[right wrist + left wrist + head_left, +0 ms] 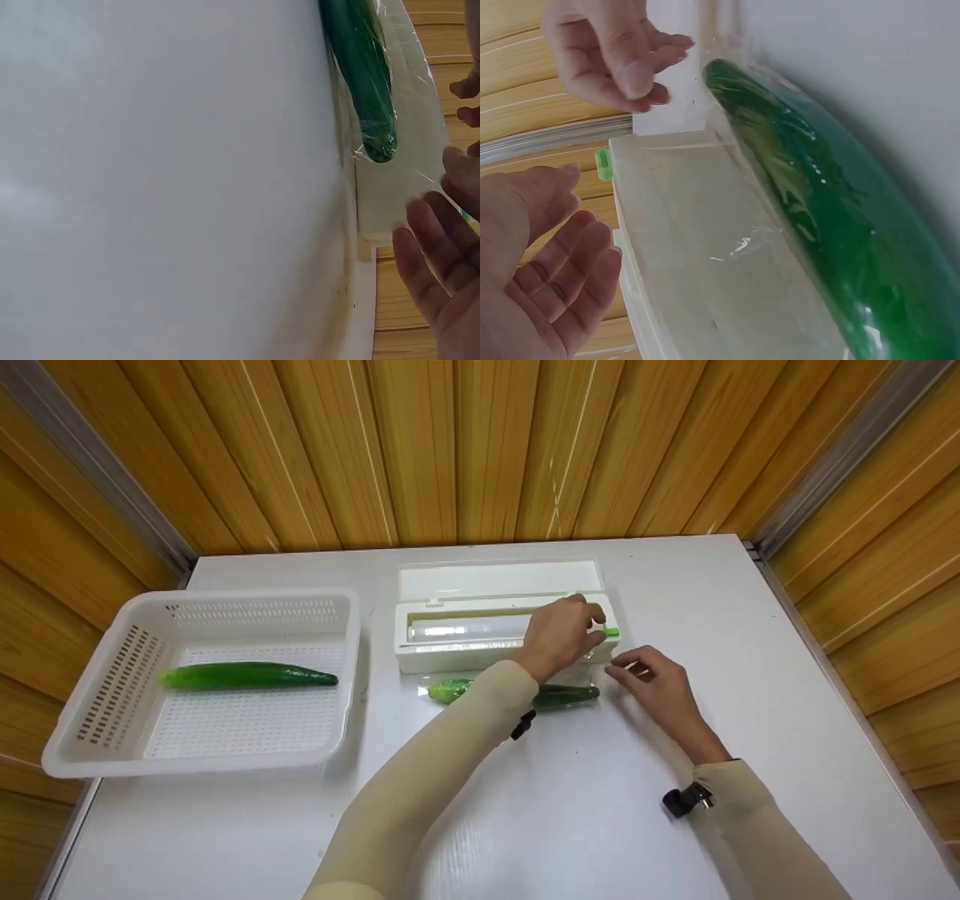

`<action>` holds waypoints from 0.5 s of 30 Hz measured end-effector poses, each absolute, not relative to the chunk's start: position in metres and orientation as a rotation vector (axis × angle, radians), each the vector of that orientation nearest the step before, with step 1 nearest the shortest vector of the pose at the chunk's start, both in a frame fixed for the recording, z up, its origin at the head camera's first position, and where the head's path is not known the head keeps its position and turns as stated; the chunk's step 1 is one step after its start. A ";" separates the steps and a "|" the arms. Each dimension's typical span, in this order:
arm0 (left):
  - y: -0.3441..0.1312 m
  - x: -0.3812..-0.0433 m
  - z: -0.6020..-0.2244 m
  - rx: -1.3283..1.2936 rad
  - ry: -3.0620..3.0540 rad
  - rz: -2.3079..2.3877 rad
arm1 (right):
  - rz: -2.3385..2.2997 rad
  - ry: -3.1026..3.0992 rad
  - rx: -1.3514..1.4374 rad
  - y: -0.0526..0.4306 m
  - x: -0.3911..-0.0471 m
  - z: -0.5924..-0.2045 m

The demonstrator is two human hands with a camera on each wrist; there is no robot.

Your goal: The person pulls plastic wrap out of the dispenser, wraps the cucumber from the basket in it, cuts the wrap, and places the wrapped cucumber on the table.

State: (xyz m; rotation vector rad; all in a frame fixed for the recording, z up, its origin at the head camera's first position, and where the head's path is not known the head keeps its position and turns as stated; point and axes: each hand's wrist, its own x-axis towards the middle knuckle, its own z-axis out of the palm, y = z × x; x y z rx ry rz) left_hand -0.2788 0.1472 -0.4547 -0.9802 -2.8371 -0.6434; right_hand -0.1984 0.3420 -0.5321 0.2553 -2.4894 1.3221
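Neither hand has a grip on anything as far as I can see, fingers just loosely bent. Left hand [562,634] is over the right end of the plastic wrap box [450,661], by a green tab [613,632]; right hand [660,690] is just beside that box's front corner. The wrapped cucumber [566,695] lies on the table [525,810] right along the box's front, in clear film. Left sleeve [420,780] blocks its middle from above, and the left hand covers part of the roll [469,628]. Lid [499,579] is flipped back. Off to the left there's a white basket [225,766]. Count: two cucumbers (one wrapped, plus a bare cucumber [247,676] in the basket), one box, one roll, one basket, two black wrist gadgets [686,799].
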 end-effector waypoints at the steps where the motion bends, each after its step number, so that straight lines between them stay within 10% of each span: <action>1: 0.149 -0.279 -0.454 -0.978 -2.845 -0.640 | 1.333 -2.463 0.207 0.343 -0.200 -0.531; 15: 0.168 -0.283 -0.452 -0.971 -2.934 -0.577 | 1.371 -2.357 0.244 0.339 -0.219 -0.510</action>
